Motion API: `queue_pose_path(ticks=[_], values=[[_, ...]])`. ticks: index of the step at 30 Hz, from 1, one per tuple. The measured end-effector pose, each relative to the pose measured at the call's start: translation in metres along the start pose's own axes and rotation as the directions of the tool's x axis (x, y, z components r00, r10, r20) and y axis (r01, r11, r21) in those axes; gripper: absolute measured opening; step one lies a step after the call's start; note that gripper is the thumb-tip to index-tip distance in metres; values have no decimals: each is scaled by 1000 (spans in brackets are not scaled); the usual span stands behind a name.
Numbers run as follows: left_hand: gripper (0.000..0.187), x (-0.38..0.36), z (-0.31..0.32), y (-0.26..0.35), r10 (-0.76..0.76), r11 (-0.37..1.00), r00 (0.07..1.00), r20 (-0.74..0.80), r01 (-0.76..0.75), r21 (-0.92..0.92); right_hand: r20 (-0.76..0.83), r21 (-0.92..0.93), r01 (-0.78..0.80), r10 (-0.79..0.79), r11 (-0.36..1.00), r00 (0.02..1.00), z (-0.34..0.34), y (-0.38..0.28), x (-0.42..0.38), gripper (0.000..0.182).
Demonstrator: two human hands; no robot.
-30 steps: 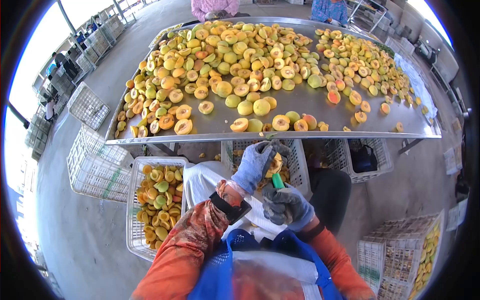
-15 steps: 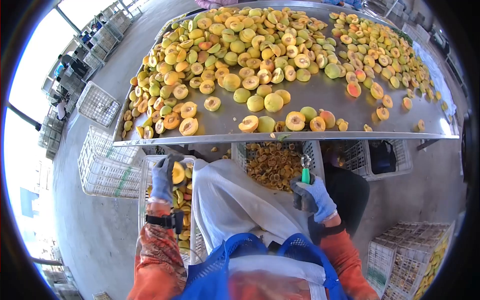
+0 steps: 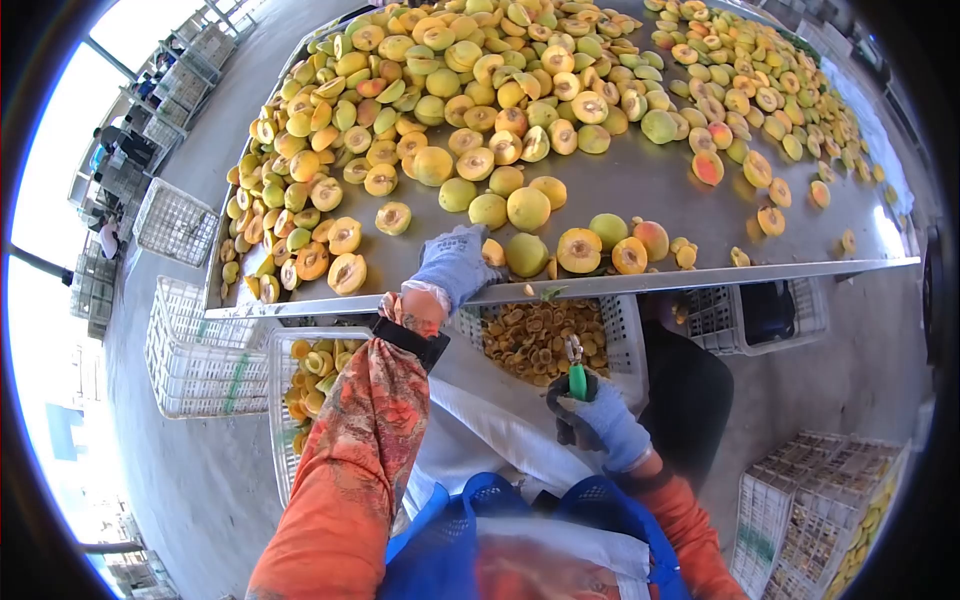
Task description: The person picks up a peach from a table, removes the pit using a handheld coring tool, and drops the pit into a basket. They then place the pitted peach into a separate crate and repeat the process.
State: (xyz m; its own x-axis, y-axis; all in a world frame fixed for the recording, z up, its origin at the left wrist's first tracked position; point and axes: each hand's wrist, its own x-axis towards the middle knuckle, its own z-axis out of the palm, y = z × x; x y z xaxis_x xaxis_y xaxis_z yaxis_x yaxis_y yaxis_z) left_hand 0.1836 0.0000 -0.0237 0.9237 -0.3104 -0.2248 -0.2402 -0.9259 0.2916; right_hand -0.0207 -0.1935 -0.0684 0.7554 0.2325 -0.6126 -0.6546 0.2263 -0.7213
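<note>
My left hand (image 3: 455, 262), in a blue-grey glove, reaches over the front edge of the metal table (image 3: 640, 185). It is at a halved peach (image 3: 493, 252), which its fingers partly cover; its fingertips are hidden behind the back of the hand. My right hand (image 3: 595, 415), gloved too, is closed around the green handle of a small metal-tipped tool (image 3: 577, 378). This tool points up in front of the crate of brown pits (image 3: 540, 335). Many halved peaches (image 3: 440, 85) are heaped on the table, with several near its front edge.
A white crate holding peach halves (image 3: 278, 400) stands at my left, below the table. Further left are stacked white crates (image 3: 200, 350). More crates (image 3: 810, 500) are at the lower right. A dark crate liner (image 3: 768, 312) shows under the table's right side.
My left hand has moved from above the left crate, where it was beside a peach half, up and right to the table edge. My right hand has shifted slightly left and down with the tool.
</note>
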Motion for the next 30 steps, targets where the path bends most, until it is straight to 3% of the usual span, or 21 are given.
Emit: queue_pose_path(ticks=[1, 2, 4, 6, 7, 9, 10, 11, 13, 14, 15, 16, 18, 19, 22, 24, 26, 28, 30], values=[[64, 2, 7, 2, 37, 999, 999, 16, -37, -17, -14, -19, 0, 0, 1000, 1000, 0, -1, -3, 18], [53, -1, 14, -1, 72, 992, 994, -81, -80, -96, -21, -25, 4, -5, 1000, 1000, 0, -1, -6, 18], [47, -14, 9, -5, -4, 796, 995, -100, -57, -603, -21, -49, 18, -19, 999, 1000, 2, -3, -10, 17], [39, -39, -2, -16, -78, 420, 984, -160, -113, -901, -16, -120, 66, -68, 991, 998, 7, -2, -15, 18], [36, -66, -22, -8, -167, 99, 985, -32, -16, -995, -7, -156, 85, -87, 984, 996, 12, -1, -18, 19], [40, -93, -9, -37, 23, -332, 1000, -5, 2, -943, 25, -550, 329, -378, 768, 925, 24, 0, -19, 21], [51, -108, -6, -28, -14, -388, 998, 65, 54, -920, 72, -675, 394, -476, 624, 877, 34, -4, -22, 23], [53, -120, -4, -16, -45, -397, 995, 90, 65, -915, 118, -780, 429, -566, 456, 816, 43, -8, -24, 24], [52, -142, 8, -8, -7, -289, 998, 68, 63, -955, 194, -889, 415, -665, 191, 721, 69, -30, -40, 27], [45, -155, 8, -4, -16, -60, 1000, -8, -9, -998, 198, -910, 381, -636, 164, 746, 78, -35, -44, 30], [38, -159, 17, 5, 59, 359, 850, -524, -508, -783, 194, -927, 351, -634, 130, 748, 82, -34, -46, 29], [40, -170, 19, 8, 112, 639, 751, -650, -556, -532, 192, -942, 321, -635, 94, 748, 85, -33, -45, 28], [47, -192, 6, 20, 168, 852, 687, -707, -461, -246, 177, -956, 285, -638, 70, 749, 93, -32, -50, 27], [48, -200, 2, 26, 125, 868, 729, -673, -409, -282, 166, -958, 277, -640, 76, 751, 97, -32, -53, 28], [47, -205, 2, 31, 73, 884, 737, -672, -360, -299, 123, -955, 265, -630, 136, 767, 109, -29, -63, 28], [35, -209, -3, 43, -1, 841, 725, -688, -371, -392, 86, -935, 274, -605, 224, 791, 118, -22, -70, 26], [23, -214, -14, 63, -98, 730, 714, -693, -422, -538, 116, -863, 401, -651, 308, 750, 114, -8, -67, 27], [23, -216, -24, 69, -174, 591, 824, -539, -351, -726, 127, -791, 469, -646, 392, 753, 113, -9, -72, 28], [26, -217, -27, 71, -224, 491, 897, -380, -233, -840, 149, -662, 426, -449, 617, 881, 110, -16, -79, 25]])
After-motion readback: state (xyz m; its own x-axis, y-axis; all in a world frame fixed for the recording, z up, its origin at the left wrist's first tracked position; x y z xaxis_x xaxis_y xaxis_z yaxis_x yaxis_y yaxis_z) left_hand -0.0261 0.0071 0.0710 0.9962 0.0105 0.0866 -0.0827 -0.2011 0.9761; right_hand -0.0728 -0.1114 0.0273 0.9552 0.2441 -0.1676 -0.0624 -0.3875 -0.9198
